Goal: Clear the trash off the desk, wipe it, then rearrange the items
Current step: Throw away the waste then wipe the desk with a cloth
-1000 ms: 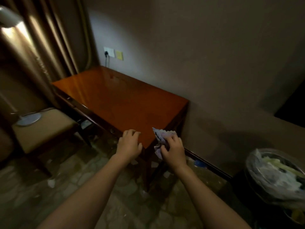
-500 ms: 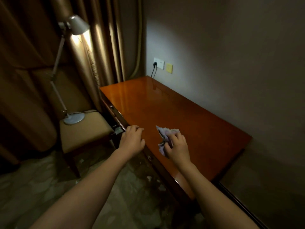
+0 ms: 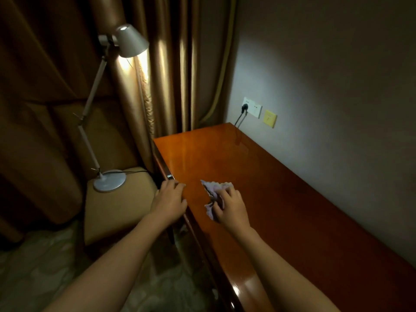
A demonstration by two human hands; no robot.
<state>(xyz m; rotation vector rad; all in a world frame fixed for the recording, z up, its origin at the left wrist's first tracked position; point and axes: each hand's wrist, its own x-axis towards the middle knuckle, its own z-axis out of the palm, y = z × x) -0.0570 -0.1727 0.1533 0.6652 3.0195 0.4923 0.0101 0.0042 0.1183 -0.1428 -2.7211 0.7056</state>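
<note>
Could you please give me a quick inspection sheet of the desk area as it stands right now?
Surface: glossy wooden desk, top bare apart from the cloth.
Job's things: crumpled pale cloth over the desk near its front edge.
Clutter: nothing seen on the desk; small scraps on the floor.
Hands: right hand grips the cloth; left hand at the desk's front edge, fingers curled, holding nothing.
Cables: dark plug and cord at the wall socket.
Surroundings: lit lamp standing on a padded seat; curtains behind.

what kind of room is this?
Probably a hotel room or bedroom: a glossy wooden desk against the wall, heavy floor-length curtains, and a desk lamp standing on a padded chair.
</note>
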